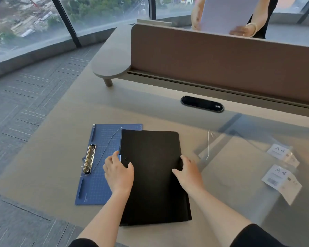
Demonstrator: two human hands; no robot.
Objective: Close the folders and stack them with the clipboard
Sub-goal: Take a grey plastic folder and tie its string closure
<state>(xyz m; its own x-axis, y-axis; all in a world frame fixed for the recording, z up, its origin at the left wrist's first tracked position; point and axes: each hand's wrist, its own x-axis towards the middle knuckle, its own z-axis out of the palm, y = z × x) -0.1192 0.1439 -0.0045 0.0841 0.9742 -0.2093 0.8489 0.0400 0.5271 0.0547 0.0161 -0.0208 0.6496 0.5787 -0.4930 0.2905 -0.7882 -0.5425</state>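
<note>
A black folder (152, 175) lies shut on the desk, its left edge overlapping a blue clipboard (100, 157) with a metal clip (89, 158). My left hand (119, 172) grips the folder's left edge, thumb on top, fingers at the edge over the clipboard. My right hand (188, 172) holds the folder's right edge in the same way. A thin white string runs from the clip up to the folder's top left corner. To the right lie clear plastic folders (243, 161) with A4 labels (278, 151), one seemingly open, with a white cord (208, 145) on them.
A brown divider panel (221, 63) bounds the desk's far side, with a black cable port (202, 103) before it. Behind the panel another person holds white paper (225, 13). A rounded grey shelf (111, 68) juts out at the left. The desk's left edge drops to carpet.
</note>
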